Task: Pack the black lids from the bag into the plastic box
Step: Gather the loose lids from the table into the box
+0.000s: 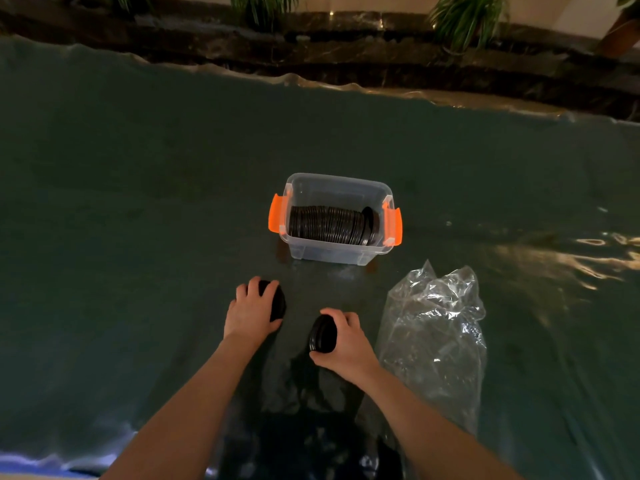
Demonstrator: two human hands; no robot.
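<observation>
A clear plastic box [301,249] with orange latches stands on the table ahead of me, holding a row of black lids [329,225] set on edge. My left hand [251,310] grips a small stack of black lids [278,301] just short of the box. My right hand [346,339] holds another stack of black lids [322,334], closer to me. A crumpled clear plastic bag [436,337] lies to the right of my right hand. Whether lids remain inside it I cannot tell.
The table is covered with a dark green cloth under a shiny clear sheet [138,202]. Its far edge meets a dark stone ledge [346,53] with potted plants [464,19]. Dark material lies near my body at the bottom edge.
</observation>
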